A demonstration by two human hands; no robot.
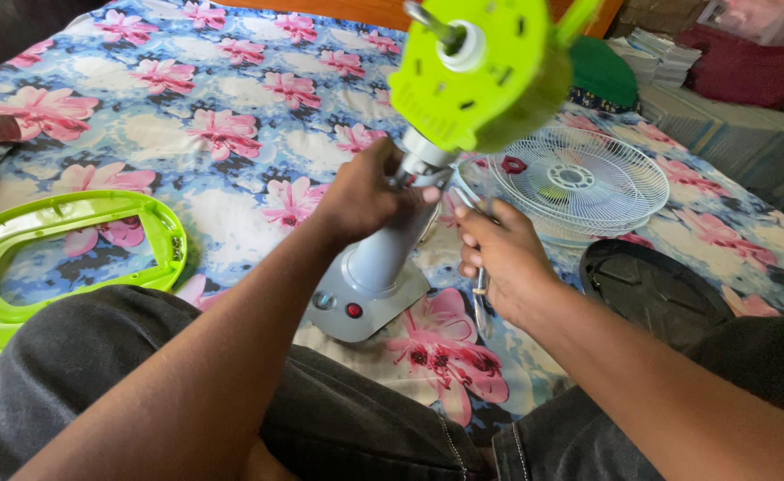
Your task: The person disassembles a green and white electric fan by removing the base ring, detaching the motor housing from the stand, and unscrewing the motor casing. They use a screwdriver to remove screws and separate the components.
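A small table fan stands between my legs on a flowered bedsheet. Its grey stem and base [370, 285] carry two round buttons, and its lime-green motor housing [481, 76] with a bare metal shaft sits on top. My left hand [365, 191] grips the neck just under the housing. My right hand [503, 254] is closed on a slim metal tool [481, 307], probably a screwdriver, with its tip near the neck of the fan.
A lime-green ring-shaped fan part [71, 254] lies at left on the sheet. White wire fan grilles [588, 183] lie at right, a black round disc [655, 289] below them. A dark green item, folded cloth and stacked paper sit far right.
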